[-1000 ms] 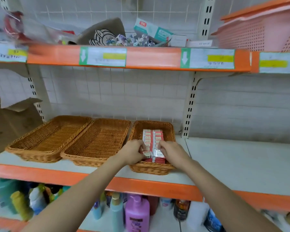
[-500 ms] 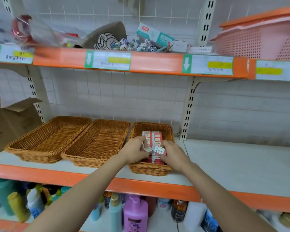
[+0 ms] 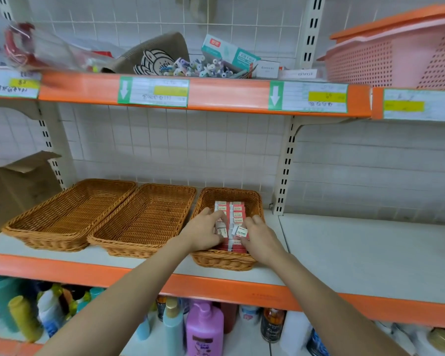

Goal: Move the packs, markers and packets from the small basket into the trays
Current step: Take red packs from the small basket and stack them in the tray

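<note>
Three wicker trays sit side by side on the middle shelf. The right tray [image 3: 254, 201] holds two rows of small red-and-white packs [image 3: 235, 213]. Both my hands reach into its near end. My left hand [image 3: 203, 233] pinches one small pack [image 3: 222, 231] between thumb and fingers. My right hand [image 3: 260, 237] pinches another small white pack [image 3: 242, 232], tilted, marked 2B. The left tray [image 3: 70, 214] and the middle tray [image 3: 149, 219] have nothing in them. No small basket is in sight.
A cardboard box [image 3: 13, 186] stands at the far left of the shelf. Bare shelf board [image 3: 370, 253] stretches right of the trays. A pink basket [image 3: 401, 52], a cap and loose stationery sit on the upper shelf. Bottles [image 3: 203, 330] fill the lower shelf.
Both hands have lifted slightly from pressing the packs at the tray's near end, and each now holds a small pack raised above the rows. The view shifted a little downward.
</note>
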Motion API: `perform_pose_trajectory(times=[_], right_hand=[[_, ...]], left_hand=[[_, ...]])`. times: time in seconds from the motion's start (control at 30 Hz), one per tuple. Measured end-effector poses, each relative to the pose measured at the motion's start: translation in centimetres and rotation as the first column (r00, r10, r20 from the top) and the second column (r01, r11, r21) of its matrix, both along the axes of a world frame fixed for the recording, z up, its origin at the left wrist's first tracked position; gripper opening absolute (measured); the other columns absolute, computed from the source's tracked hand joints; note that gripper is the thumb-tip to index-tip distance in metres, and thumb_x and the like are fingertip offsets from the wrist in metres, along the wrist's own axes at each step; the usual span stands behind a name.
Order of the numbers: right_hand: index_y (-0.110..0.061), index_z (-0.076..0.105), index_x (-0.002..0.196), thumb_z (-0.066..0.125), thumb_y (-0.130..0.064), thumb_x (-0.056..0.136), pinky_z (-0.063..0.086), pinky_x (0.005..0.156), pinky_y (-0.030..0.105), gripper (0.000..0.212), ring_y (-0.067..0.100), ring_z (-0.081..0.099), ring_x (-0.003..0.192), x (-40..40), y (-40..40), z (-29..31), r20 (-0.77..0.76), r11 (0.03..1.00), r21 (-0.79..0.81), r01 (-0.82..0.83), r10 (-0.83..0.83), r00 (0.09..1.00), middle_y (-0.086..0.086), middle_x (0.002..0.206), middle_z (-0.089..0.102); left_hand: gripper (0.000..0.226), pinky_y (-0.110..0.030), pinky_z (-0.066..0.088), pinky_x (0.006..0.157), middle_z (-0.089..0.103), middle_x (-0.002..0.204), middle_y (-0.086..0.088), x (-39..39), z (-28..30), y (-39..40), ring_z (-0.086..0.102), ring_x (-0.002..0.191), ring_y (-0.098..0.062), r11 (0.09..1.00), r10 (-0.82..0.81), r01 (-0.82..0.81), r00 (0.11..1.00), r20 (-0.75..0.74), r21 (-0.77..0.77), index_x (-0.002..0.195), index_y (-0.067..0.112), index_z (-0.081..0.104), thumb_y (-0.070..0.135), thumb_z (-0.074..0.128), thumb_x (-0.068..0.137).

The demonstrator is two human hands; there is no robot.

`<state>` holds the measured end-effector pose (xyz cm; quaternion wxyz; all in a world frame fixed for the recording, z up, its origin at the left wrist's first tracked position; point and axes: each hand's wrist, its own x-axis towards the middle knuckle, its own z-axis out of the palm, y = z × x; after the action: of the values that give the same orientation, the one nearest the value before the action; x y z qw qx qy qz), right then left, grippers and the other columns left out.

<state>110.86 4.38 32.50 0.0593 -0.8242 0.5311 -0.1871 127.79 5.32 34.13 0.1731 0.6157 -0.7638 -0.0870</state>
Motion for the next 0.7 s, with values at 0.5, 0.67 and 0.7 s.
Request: perform_pose_trajectory(times=[0.5,0.67,0.7], right_hand=[[-0.012,0.040,0.138,0.052,-0.019,0.097,0.043,0.094,0.029,0.043,0.021,0.049,0.115,0.08,-0.31,-0.01,-0.029,0.999,0.031,-0.009,0.010,1.000,0.006,0.131,0.043],[-0.011,0.042,0.136,0.053,-0.019,0.097,0.042,0.094,0.030,0.042,0.021,0.049,0.116,0.07,-0.38,-0.22,-0.026,1.000,0.029,-0.006,0.007,1.000,0.006,0.132,0.043],[-0.011,0.042,0.136,0.053,-0.019,0.097,0.042,0.094,0.030,0.042,0.022,0.049,0.116,0.05,-0.39,-0.27,-0.028,1.000,0.029,-0.004,0.005,1.000,0.006,0.132,0.043]], left_hand=[[0.034,-0.027,0.046,0.084,0.046,0.108,-0.001,0.30,0.00,-0.27,0.051,0.098,-0.018,0.997,-0.073,0.073,0.993,0.097,0.006,0.119,0.016,0.059,0.008,0.061,0.085],[0.016,-0.018,0.041,0.074,0.059,0.094,0.000,0.42,0.51,0.08,0.053,0.085,-0.010,0.991,-0.129,0.130,0.991,-0.027,0.029,0.098,0.008,0.069,0.007,0.060,0.084],[0.014,-0.017,0.042,0.072,0.061,0.092,0.001,0.37,0.50,0.13,0.053,0.082,-0.009,0.990,-0.132,0.134,0.990,-0.047,0.048,0.095,0.009,0.070,0.009,0.061,0.084]])
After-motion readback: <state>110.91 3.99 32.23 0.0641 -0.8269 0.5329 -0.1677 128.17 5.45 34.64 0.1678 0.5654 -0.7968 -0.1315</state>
